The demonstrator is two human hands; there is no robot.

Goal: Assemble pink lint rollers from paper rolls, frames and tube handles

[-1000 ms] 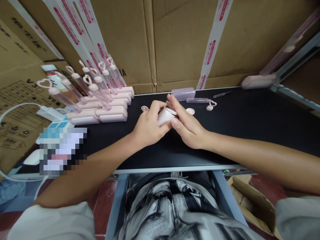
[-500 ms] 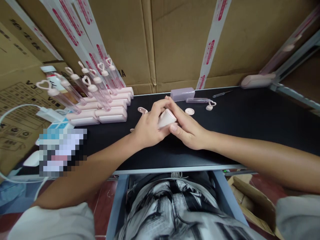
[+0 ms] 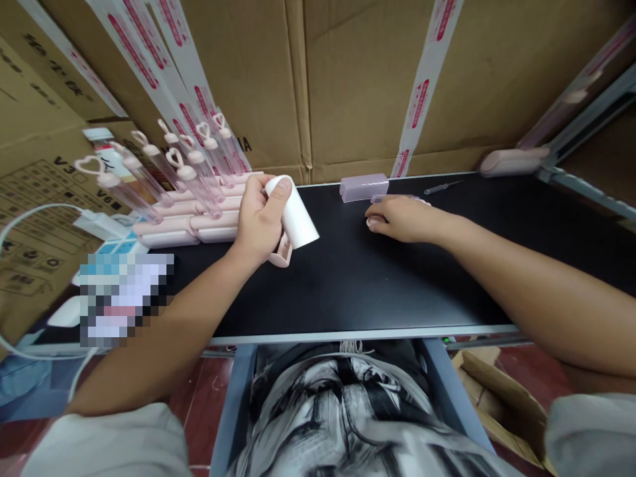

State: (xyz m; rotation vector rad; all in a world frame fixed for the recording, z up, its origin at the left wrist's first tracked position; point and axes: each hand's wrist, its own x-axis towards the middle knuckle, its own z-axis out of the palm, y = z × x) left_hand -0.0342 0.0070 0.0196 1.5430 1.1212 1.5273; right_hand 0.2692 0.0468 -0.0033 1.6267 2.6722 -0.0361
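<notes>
My left hand (image 3: 261, 222) is wrapped round a white cylinder (image 3: 298, 215), which tilts down to the right, its thumb over the upper end. Just under the cylinder shows a pink curved piece (image 3: 282, 254); whether the hand grips it too I cannot tell. Over to the right, my right hand (image 3: 400, 220) has its fingertips closed on a small round pink cap (image 3: 375, 222) at the black table top. Behind that hand lies a clear pinkish tube (image 3: 385, 197), mostly covered. A translucent purple block (image 3: 364, 187) stands just beyond.
Several pink holders (image 3: 166, 235) with clear heart-topped tubes (image 3: 132, 199) stand at the left, by a bottle (image 3: 102, 152), a power strip (image 3: 119, 248) and cables. A thin pointed tool (image 3: 442, 187) and another pink holder (image 3: 511, 162) lie at the back right. Cardboard (image 3: 358, 86) walls the back.
My hands have parted. The left one has moved left with the white cylinder, now turned to point down and right. The right one has moved right to the round cap.
</notes>
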